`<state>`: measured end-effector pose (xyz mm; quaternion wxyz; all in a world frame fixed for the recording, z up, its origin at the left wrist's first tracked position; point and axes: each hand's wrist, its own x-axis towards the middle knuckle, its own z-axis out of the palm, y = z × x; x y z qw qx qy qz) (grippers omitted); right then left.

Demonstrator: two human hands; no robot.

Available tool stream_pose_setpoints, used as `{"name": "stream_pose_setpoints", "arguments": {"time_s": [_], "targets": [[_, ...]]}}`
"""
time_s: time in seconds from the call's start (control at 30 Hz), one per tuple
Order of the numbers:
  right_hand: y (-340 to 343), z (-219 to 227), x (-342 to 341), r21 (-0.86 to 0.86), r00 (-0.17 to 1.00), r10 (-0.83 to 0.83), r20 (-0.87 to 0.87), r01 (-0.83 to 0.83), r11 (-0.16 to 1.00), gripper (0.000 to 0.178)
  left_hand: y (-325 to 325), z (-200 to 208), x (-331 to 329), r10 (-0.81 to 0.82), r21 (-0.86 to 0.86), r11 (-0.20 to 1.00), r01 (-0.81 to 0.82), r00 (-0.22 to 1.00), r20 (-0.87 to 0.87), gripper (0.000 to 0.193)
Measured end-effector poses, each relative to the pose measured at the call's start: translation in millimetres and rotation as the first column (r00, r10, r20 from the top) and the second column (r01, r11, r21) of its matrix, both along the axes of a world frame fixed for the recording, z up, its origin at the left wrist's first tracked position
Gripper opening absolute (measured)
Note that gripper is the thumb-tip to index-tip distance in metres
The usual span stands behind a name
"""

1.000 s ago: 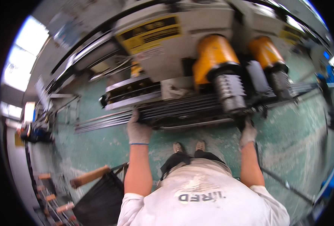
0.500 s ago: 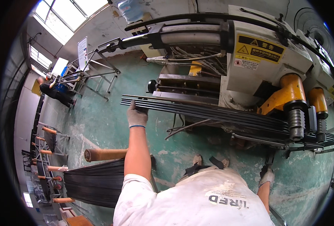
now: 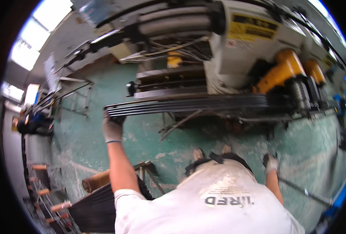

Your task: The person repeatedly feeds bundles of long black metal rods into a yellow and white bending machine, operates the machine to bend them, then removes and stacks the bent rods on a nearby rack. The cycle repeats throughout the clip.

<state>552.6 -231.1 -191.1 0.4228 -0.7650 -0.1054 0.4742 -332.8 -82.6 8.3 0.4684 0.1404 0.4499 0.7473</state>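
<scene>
My left hand point(image 3: 113, 129), in a grey glove with dark fingers, is closed round the left end of several long black rods point(image 3: 161, 107). They lie side by side, nearly level, and run right to the machine point(image 3: 239, 58), under its orange arm point(image 3: 286, 64) with a ribbed metal post. My right hand point(image 3: 271, 162), also gloved, hangs low at my right side, well apart from the rods. It is small and blurred, so its fingers cannot be made out.
Behind me at the lower left, a rack with a brown roller point(image 3: 95, 181) stands beside a mass of black strands point(image 3: 93, 208). Bent bars point(image 3: 177, 126) stick out below the machine. A metal frame point(image 3: 75, 91) and another person point(image 3: 34, 124) are at the far left. A pole point(image 3: 305, 191) slants at lower right.
The view has turned and blurred, shifting the machine leftward in the picture. My left hand still grips the rods' end, now further left. My right hand appears higher.
</scene>
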Motion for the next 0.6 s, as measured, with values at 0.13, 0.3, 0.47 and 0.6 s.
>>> {"name": "stream_pose_setpoints", "arguments": {"time_s": [0.13,0.3,0.47,0.6], "targets": [[4.6,-4.9,-8.3,-0.087,0.998,0.060,0.015,-0.058,0.995,0.031,-8.8,2.0,-11.0,-0.085,-0.018,0.996,0.084,0.995,-0.057,0.049],[41.2,-2.6,-30.8,-0.187,0.974,0.225,0.014,-0.218,0.958,0.037,-9.0,-10.0,-25.3,-0.040,0.114,0.993,0.031,0.997,0.073,0.059],[84.7,-22.3,-11.0,-0.199,0.922,0.385,0.043,-0.370,0.907,0.034,-15.1,-37.7,39.8,0.296,0.020,0.950,-0.312,0.917,0.269,0.071],[132.8,-32.0,23.4,-0.256,0.850,0.524,0.064,-0.493,0.832,0.029,-37.4,-92.0,142.1,0.400,-0.252,0.911,-0.328,0.851,0.341,0.078]]}}
